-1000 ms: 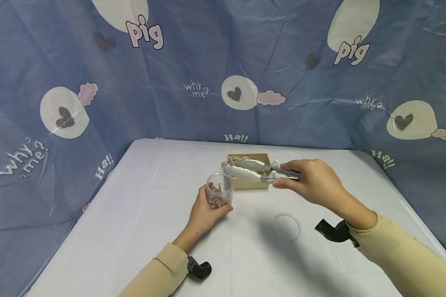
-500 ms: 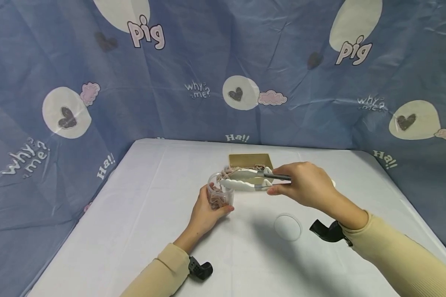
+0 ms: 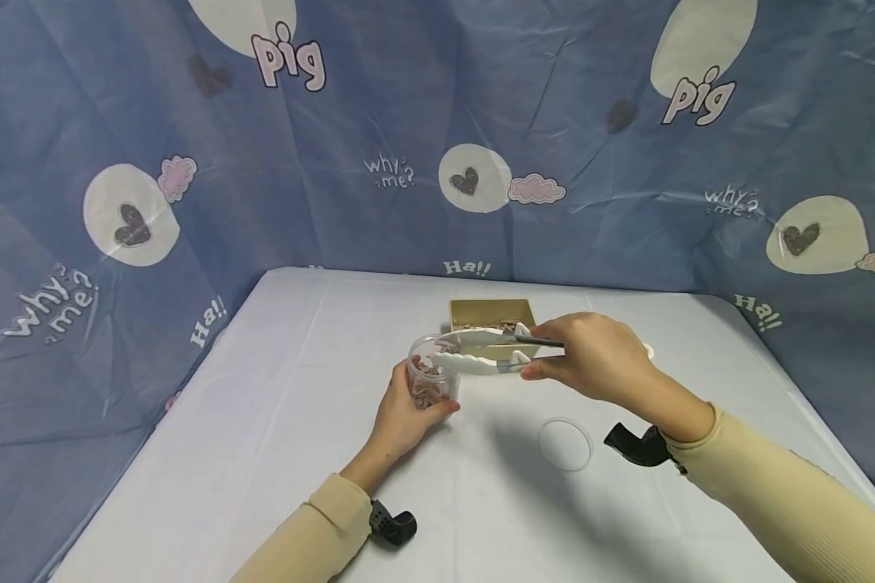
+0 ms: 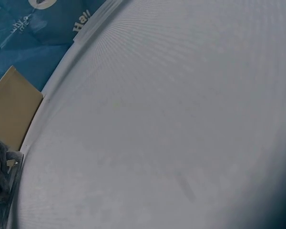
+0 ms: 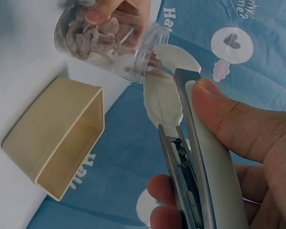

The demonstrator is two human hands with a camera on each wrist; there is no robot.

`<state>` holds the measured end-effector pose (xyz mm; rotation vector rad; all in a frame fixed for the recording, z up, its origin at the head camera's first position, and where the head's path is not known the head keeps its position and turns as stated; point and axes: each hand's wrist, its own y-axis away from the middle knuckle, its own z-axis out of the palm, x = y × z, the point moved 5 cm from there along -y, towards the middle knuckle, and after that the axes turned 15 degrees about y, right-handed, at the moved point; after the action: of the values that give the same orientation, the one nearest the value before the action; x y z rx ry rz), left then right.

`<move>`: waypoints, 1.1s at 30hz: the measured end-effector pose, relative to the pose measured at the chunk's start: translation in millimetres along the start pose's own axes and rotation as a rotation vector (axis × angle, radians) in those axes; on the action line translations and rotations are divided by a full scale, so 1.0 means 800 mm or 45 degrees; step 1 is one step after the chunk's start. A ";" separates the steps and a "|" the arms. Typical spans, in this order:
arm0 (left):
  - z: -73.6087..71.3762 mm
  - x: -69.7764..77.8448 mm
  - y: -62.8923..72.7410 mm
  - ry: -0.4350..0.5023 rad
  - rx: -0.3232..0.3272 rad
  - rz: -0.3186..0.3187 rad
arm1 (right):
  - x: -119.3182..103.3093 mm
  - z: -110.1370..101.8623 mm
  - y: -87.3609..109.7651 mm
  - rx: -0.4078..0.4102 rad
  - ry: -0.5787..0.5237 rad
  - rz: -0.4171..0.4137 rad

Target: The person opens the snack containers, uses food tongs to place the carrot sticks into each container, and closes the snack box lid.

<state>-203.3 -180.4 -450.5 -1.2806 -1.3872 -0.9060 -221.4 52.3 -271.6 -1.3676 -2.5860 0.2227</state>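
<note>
My left hand (image 3: 401, 423) grips a clear plastic jar (image 3: 448, 390), tilted with its mouth towards the right hand. Pinkish-brown, curled, soft-looking strips (image 5: 88, 38) lie inside the jar. In my right hand (image 3: 598, 360) is a pair of tongs (image 3: 474, 363) with metal handles and white scalloped ends. Those ends reach into the jar's mouth in the right wrist view, with some strip material by them. How firmly they pinch it I cannot tell. Behind the tongs stands a tan rectangular box (image 3: 490, 311) with more strips in it.
A round, see-through lid (image 3: 540, 437) lies on the white-covered table (image 3: 321, 348), in front of the box and right of the jar. A blue printed cloth (image 3: 379, 97) hangs behind the table. Each wrist wears a black camera mount.
The tongs have moved left and slightly down from in front of the box into the jar's mouth, bringing the clump of strips along. My left hand and the jar have hardly moved.
</note>
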 end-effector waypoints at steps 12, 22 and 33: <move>-0.001 0.002 -0.002 -0.011 -0.009 0.009 | 0.017 -0.009 -0.008 0.004 -0.026 0.048; 0.001 0.001 0.001 0.002 -0.007 -0.002 | 0.075 0.020 -0.056 -0.309 0.063 0.222; 0.000 0.000 0.000 -0.018 -0.015 0.026 | 0.066 0.014 -0.132 -0.479 0.589 -0.097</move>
<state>-203.2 -180.4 -450.9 -1.3104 -1.3793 -0.8936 -337.3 36.9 -252.3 -1.2371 -2.3426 -0.5539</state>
